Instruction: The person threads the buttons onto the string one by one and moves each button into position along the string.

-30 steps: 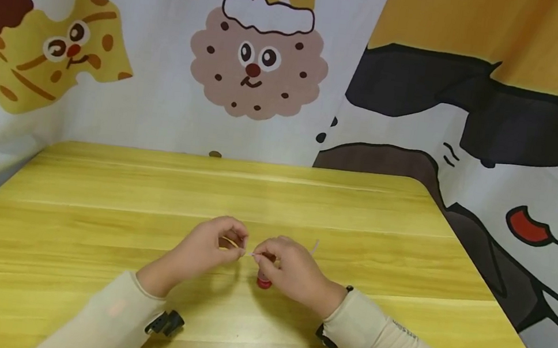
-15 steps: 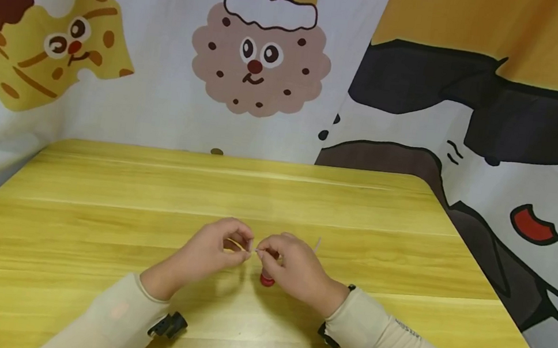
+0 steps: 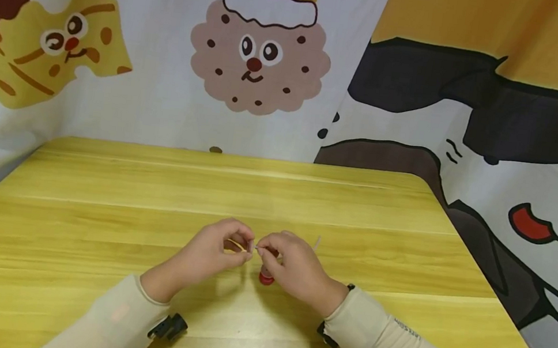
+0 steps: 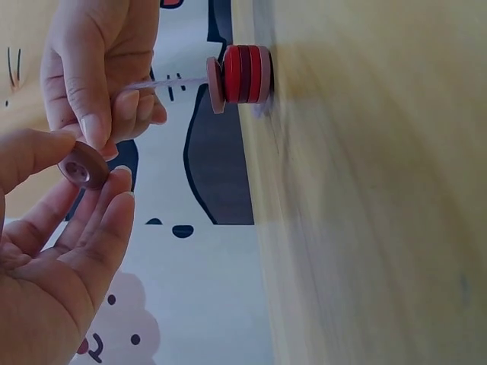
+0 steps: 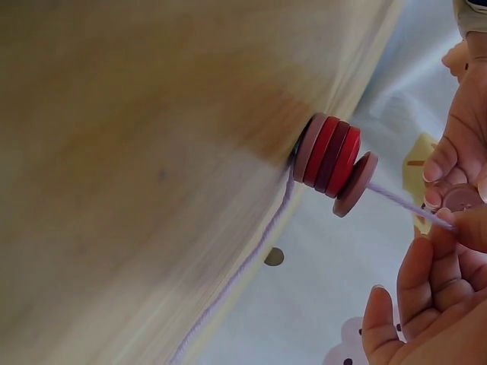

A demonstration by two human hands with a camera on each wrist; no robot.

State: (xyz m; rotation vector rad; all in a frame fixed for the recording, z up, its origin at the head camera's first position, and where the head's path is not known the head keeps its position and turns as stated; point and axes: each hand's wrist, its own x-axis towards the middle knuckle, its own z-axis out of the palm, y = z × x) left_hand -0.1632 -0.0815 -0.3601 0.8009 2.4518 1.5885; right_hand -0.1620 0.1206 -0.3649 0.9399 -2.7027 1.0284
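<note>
Near the middle of the table, my left hand (image 3: 212,250) pinches a round dull-pink button (image 4: 84,165) between thumb and fingers, its holed face showing in the left wrist view. Close beside it, my right hand (image 3: 294,266) pinches the end of a lilac yarn (image 5: 403,201) between thumb and forefinger. The yarn rises from a stack of red, dark red and pink buttons (image 5: 327,156) standing on the table below the right hand. Its top pink button (image 5: 356,185) sits tilted, partly apart from the others. Whether the yarn tip enters the held button cannot be told.
The yarn's tail (image 5: 236,277) runs from under the stack across the wood-grain table (image 3: 99,187). A cartoon-print curtain (image 3: 150,117) hangs behind the table. Black straps with small devices (image 3: 168,327) are on both wrists.
My left hand has shifted slightly right, narrowing the gap to the right fingertips. The button in its fingers shows more clearly. The right hand has barely moved and still pinches the yarn.
</note>
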